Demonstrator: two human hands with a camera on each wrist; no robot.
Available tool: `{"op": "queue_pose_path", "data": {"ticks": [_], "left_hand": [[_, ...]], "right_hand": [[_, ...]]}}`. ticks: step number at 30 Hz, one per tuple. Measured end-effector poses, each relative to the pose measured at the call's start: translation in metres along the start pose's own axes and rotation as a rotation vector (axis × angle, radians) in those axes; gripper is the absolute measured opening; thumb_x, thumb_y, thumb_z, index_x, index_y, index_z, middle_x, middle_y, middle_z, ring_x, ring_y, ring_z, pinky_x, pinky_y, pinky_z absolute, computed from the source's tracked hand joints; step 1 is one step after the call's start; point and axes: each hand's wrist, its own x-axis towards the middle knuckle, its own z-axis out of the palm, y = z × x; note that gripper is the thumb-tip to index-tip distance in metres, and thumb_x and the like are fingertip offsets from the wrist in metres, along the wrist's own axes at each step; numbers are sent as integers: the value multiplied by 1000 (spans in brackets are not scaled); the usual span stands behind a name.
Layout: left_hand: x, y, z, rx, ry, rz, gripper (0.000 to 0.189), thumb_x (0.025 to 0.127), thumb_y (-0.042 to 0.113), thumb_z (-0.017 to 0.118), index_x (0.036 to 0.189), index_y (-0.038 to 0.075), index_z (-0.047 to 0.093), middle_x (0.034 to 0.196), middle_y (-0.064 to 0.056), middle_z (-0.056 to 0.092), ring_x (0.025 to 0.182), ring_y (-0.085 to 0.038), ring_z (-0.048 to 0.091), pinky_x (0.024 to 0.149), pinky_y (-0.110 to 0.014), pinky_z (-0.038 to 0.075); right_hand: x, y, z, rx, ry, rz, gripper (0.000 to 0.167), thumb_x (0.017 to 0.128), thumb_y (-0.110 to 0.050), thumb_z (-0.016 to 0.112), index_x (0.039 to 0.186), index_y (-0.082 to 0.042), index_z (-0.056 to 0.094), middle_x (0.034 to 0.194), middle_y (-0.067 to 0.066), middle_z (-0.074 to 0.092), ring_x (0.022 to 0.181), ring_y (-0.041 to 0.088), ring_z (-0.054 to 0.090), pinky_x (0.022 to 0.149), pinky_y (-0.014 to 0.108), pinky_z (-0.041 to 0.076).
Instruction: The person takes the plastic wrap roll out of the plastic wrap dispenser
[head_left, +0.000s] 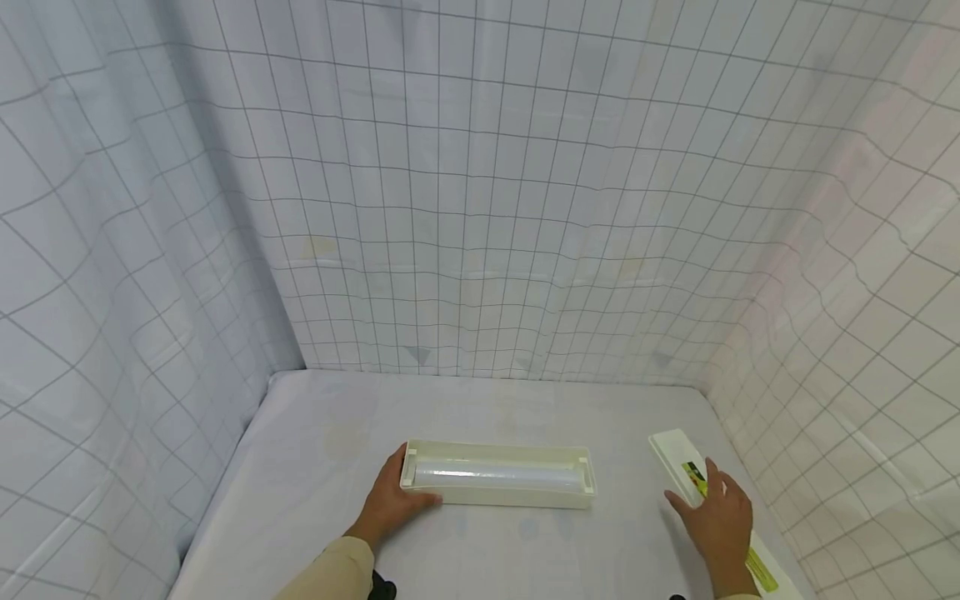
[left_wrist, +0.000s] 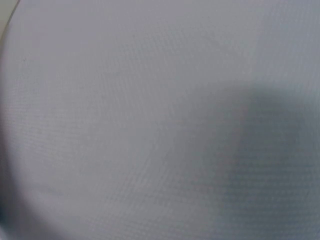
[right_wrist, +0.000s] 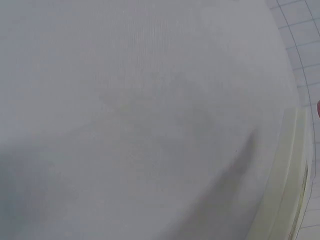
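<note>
A long cream plastic wrap box lies uncovered on the white cloth, crosswise before me in the head view. Inside it rests a shiny clear roll of plastic wrap. My left hand grips the box's left end, thumb along the near side and fingers behind. On the right, the long cream lid with a yellow-green label lies slantwise. Over its middle is my right hand, thumb and fingers spread apart, hiding part of the label. The right wrist view shows the edge of the lid.
White cloth covers the table. Grid-patterned white curtains hang behind it and on both sides, the right one close beside the lid. The left wrist view shows mostly cloth and a dark shadow.
</note>
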Motion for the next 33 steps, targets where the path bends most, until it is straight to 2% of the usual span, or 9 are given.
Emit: {"op": "queue_pose_path", "data": {"ticks": [9,16,25,33], "left_hand": [[-1,0,0,0,3,1,124,61,41,98,159,9,30,155,-18,46,142,-39,45,121,-61,32],[0,-1,0,-6,0,3,124,61,41,98,159,9,30,154,-17,47,142,-39,45,121,-61,32],[0,1,0,8,3,-8,122,62,41,97,159,10,30,153,-16,48,140,-37,46,121,-60,33],[-1,0,1,7,11,-9,123,62,42,98,159,10,30,153,-16,48,140,-39,47,120,-62,33]], "right_hand": [[5,-25,3,83,92,-123,97,70,-34,93,147,-2,42,134,33,48,125,55,46,107,65,37],[8,-48,4,160,61,-139,96,71,-31,93,149,-3,43,141,29,46,134,52,39,109,68,37],[5,-71,15,204,107,-244,90,70,-27,95,144,-5,49,140,24,49,131,47,45,102,65,44],[-2,-91,22,214,75,-310,88,71,-26,94,145,-9,49,143,20,49,134,44,45,97,63,51]]}}
